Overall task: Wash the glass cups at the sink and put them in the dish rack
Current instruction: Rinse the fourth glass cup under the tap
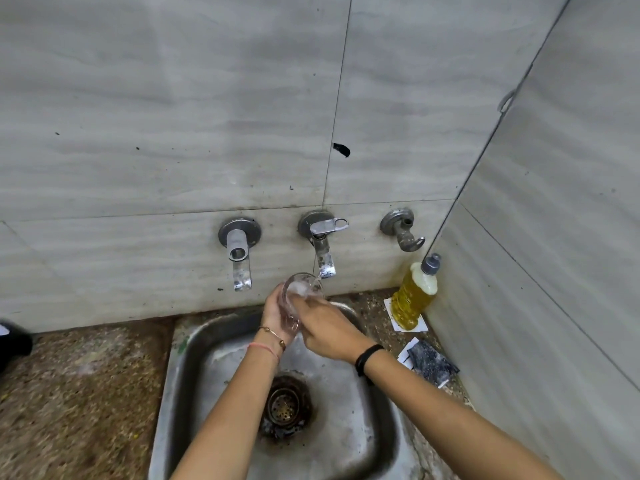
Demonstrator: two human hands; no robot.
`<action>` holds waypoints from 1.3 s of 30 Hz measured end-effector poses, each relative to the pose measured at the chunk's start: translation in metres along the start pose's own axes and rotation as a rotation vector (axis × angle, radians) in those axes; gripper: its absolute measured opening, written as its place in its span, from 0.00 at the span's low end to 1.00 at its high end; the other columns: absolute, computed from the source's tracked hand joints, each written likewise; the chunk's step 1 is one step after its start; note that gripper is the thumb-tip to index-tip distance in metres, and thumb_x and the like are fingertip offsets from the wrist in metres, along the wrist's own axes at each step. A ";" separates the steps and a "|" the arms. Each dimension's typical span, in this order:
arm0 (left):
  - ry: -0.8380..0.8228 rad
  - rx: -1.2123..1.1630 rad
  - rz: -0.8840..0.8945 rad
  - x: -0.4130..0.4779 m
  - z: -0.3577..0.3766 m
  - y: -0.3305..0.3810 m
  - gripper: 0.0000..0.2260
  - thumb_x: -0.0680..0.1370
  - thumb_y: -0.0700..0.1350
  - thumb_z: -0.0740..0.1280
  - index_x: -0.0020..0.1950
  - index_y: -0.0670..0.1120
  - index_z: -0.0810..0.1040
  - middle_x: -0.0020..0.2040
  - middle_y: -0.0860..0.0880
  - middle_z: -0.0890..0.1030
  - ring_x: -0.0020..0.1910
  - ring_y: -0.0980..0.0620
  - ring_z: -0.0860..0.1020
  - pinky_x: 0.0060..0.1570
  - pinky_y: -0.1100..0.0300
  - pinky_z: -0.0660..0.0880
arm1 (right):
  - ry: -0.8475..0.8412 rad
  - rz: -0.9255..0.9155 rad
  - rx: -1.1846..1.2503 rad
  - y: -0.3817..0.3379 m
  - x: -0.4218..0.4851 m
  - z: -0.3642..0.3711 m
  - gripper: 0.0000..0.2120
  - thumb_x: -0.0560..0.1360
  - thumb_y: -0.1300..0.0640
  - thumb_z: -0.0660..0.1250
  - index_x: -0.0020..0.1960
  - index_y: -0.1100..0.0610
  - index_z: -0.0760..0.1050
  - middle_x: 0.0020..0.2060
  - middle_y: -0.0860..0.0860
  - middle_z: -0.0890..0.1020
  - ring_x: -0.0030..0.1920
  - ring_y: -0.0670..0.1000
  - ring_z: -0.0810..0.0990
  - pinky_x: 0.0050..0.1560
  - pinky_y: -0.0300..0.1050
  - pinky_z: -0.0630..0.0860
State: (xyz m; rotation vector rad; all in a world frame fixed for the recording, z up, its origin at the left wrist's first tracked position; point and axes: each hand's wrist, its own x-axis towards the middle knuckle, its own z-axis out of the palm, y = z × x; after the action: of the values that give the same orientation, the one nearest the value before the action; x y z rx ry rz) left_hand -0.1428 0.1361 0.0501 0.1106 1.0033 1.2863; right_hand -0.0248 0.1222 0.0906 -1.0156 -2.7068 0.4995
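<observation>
– One glass cup (pixel 298 299)? Where was it?
– Over the far end of the sink (pixel 180 358), tilted, right under the running tap (pixel 323 261), water pouring in!
– And your hands?
– My left hand (pixel 275 311) gripped it from the left, fingers wrapped round the wall. My right hand (pixel 322 329) was at its right side, fingers pushed into the mouth. How they curled in there, I couldn't tell.
– Anything nearby?
– A yellow soap bottle (pixel 414 299) stood in the far right corner.

right fingers (pixel 306 305) hidden in glass cup (pixel 289 307) | dark object (pixel 14 341) cut off left
</observation>
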 end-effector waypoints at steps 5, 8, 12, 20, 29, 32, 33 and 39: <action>-0.029 -0.023 0.101 -0.002 0.000 -0.002 0.19 0.75 0.56 0.63 0.48 0.41 0.83 0.43 0.43 0.84 0.40 0.48 0.82 0.42 0.58 0.77 | -0.011 0.146 0.218 0.012 -0.001 0.008 0.30 0.73 0.69 0.57 0.75 0.59 0.56 0.67 0.57 0.71 0.67 0.56 0.70 0.67 0.49 0.69; -0.038 -0.025 0.091 -0.002 0.003 -0.008 0.22 0.79 0.58 0.58 0.46 0.42 0.82 0.39 0.43 0.84 0.37 0.48 0.83 0.45 0.55 0.75 | -0.082 0.227 0.482 -0.002 -0.001 0.006 0.26 0.78 0.65 0.55 0.76 0.57 0.56 0.69 0.52 0.69 0.69 0.50 0.67 0.68 0.41 0.64; -0.069 -0.062 -0.011 0.002 0.002 -0.005 0.26 0.81 0.55 0.53 0.41 0.40 0.83 0.37 0.43 0.83 0.35 0.48 0.83 0.38 0.58 0.78 | 0.015 -0.238 -0.237 0.036 -0.001 0.010 0.26 0.82 0.45 0.49 0.76 0.59 0.58 0.71 0.59 0.68 0.74 0.54 0.62 0.76 0.51 0.52; -0.056 0.136 -0.150 -0.002 -0.014 -0.014 0.17 0.81 0.47 0.54 0.43 0.39 0.76 0.32 0.43 0.80 0.29 0.49 0.80 0.28 0.62 0.78 | 0.169 -0.111 0.032 0.038 0.012 0.003 0.11 0.78 0.54 0.58 0.45 0.58 0.76 0.34 0.52 0.80 0.36 0.53 0.77 0.42 0.44 0.70; -0.140 0.014 -0.320 -0.007 -0.014 -0.021 0.21 0.80 0.56 0.56 0.51 0.40 0.78 0.42 0.41 0.83 0.36 0.45 0.83 0.35 0.55 0.80 | 0.010 0.685 0.897 0.040 0.030 0.016 0.13 0.78 0.53 0.65 0.41 0.61 0.81 0.31 0.51 0.82 0.32 0.48 0.80 0.42 0.43 0.78; -0.157 -0.044 -0.345 -0.004 -0.018 -0.015 0.18 0.80 0.53 0.57 0.51 0.39 0.78 0.44 0.41 0.83 0.38 0.45 0.82 0.35 0.57 0.78 | -0.050 0.765 1.047 0.041 0.033 0.016 0.15 0.78 0.50 0.63 0.49 0.61 0.81 0.43 0.56 0.85 0.40 0.52 0.83 0.49 0.48 0.79; -0.186 -0.056 -0.343 -0.005 -0.020 -0.013 0.18 0.80 0.52 0.57 0.51 0.39 0.78 0.45 0.41 0.83 0.39 0.45 0.82 0.35 0.58 0.79 | -0.094 0.762 1.063 0.041 0.033 0.016 0.16 0.78 0.48 0.64 0.50 0.61 0.80 0.44 0.56 0.85 0.42 0.53 0.83 0.51 0.50 0.78; -0.276 -0.149 -0.302 -0.010 -0.027 -0.007 0.20 0.79 0.52 0.56 0.56 0.37 0.78 0.50 0.37 0.82 0.42 0.40 0.83 0.33 0.55 0.80 | -0.225 0.542 0.973 0.028 0.036 -0.015 0.19 0.80 0.45 0.60 0.47 0.60 0.80 0.38 0.54 0.84 0.34 0.50 0.82 0.37 0.40 0.77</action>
State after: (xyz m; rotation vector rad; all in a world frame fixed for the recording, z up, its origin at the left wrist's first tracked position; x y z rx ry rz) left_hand -0.1552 0.1134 0.0351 0.0191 0.6570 1.0311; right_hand -0.0303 0.1692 0.0962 -1.3560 -1.8219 1.8532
